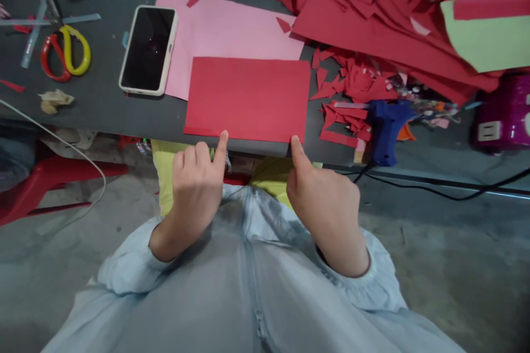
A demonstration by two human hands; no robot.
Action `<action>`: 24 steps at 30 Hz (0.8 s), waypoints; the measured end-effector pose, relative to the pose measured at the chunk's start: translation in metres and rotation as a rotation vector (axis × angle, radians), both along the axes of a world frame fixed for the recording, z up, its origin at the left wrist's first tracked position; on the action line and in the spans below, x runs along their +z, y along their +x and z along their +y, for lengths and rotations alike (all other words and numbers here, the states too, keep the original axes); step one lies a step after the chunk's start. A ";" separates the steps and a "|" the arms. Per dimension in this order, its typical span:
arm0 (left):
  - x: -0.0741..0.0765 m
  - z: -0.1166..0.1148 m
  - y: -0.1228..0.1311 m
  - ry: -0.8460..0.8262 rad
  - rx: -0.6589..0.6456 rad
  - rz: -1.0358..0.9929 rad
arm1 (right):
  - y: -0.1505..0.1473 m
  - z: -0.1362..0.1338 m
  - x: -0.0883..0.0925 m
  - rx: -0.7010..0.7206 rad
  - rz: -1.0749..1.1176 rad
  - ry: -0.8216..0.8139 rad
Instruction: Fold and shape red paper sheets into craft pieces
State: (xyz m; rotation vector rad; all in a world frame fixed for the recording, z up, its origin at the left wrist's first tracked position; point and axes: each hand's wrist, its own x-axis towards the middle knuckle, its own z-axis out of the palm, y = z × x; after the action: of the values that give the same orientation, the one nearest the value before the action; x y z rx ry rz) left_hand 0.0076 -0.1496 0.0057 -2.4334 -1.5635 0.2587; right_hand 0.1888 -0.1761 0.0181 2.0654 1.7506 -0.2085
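A red rectangular sheet of paper [248, 98] lies flat at the front edge of the dark table, with a narrow strip along its near edge that looks folded. My left hand [196, 190] has its index finger stretched out, the tip on the sheet's near edge left of its middle; the other fingers are loosely bent. At the near right corner, the index fingertip of my right hand [327, 209] touches the paper, while its remaining fingers curl under. Neither hand grips anything that I can see. A pink sheet [232, 27] lies partly beneath the red one.
A phone [149, 49] and scissors [64, 44] lie to the left. At the right are red paper scraps [364, 80], a blue glue gun [386, 129] with a black cord, and a purple object [503, 116]. A red chair [53, 182] stands below left.
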 end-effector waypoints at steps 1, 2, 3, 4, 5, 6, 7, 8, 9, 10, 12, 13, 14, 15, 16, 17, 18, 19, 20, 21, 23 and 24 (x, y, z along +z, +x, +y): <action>0.000 0.000 -0.003 -0.018 0.014 -0.014 | 0.000 -0.001 -0.001 0.002 -0.006 0.008; 0.000 0.001 -0.006 -0.031 0.028 -0.024 | 0.000 -0.001 -0.001 0.005 -0.011 0.017; 0.000 0.001 -0.010 -0.037 0.040 -0.028 | -0.001 -0.002 -0.002 0.007 -0.015 0.026; 0.000 0.001 -0.013 -0.039 0.047 -0.027 | -0.001 -0.002 -0.002 0.010 -0.018 0.033; 0.000 0.001 -0.016 -0.037 0.053 -0.024 | -0.001 -0.002 -0.002 0.012 -0.019 0.038; 0.001 0.002 -0.020 -0.033 0.056 -0.022 | -0.002 -0.002 -0.002 0.013 -0.020 0.041; 0.001 0.002 -0.023 -0.028 0.059 -0.024 | -0.002 -0.001 -0.002 0.013 -0.020 0.043; 0.002 0.002 -0.026 -0.022 0.063 -0.030 | -0.002 -0.001 -0.002 0.012 -0.020 0.044; 0.002 0.003 -0.029 -0.015 0.068 -0.036 | -0.003 0.000 -0.001 0.011 -0.020 0.044; 0.003 0.003 -0.032 -0.005 0.074 -0.041 | -0.003 0.000 -0.001 0.007 -0.020 0.042; 0.005 0.005 -0.036 0.008 0.089 -0.043 | -0.004 0.001 0.001 -0.002 -0.022 0.033; 0.007 0.006 -0.038 0.010 0.102 -0.041 | -0.004 0.001 0.001 -0.006 -0.024 0.028; 0.008 0.007 -0.039 0.005 0.115 -0.039 | -0.005 0.001 0.002 -0.009 -0.029 0.024; 0.009 0.008 -0.041 -0.004 0.126 -0.038 | -0.005 0.001 0.002 -0.009 -0.031 0.021; 0.010 0.009 -0.042 -0.016 0.137 -0.037 | -0.005 0.001 0.002 -0.010 -0.033 0.017; 0.010 0.009 -0.042 -0.027 0.145 -0.039 | -0.006 0.001 0.002 -0.013 -0.035 0.015; 0.011 0.010 -0.043 -0.037 0.153 -0.043 | -0.006 0.001 0.002 -0.013 -0.036 0.013; 0.011 0.010 -0.043 -0.046 0.158 -0.048 | -0.005 0.000 0.001 -0.012 -0.035 0.014; 0.011 0.010 -0.043 -0.054 0.161 -0.052 | -0.005 0.000 0.001 -0.009 -0.035 0.015; 0.010 0.010 -0.043 -0.060 0.164 -0.055 | -0.005 0.000 0.001 -0.004 -0.036 0.015; 0.010 0.011 -0.043 -0.066 0.165 -0.056 | -0.005 0.001 0.002 0.007 -0.041 0.012; 0.010 0.011 -0.043 -0.065 0.160 -0.053 | -0.006 0.002 0.003 0.011 -0.044 0.011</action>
State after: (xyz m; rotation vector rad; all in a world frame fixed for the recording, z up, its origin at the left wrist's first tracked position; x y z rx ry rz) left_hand -0.0356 -0.1384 0.0156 -2.3836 -1.8030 0.2790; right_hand 0.1830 -0.1746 0.0210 2.0520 1.7399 -0.1496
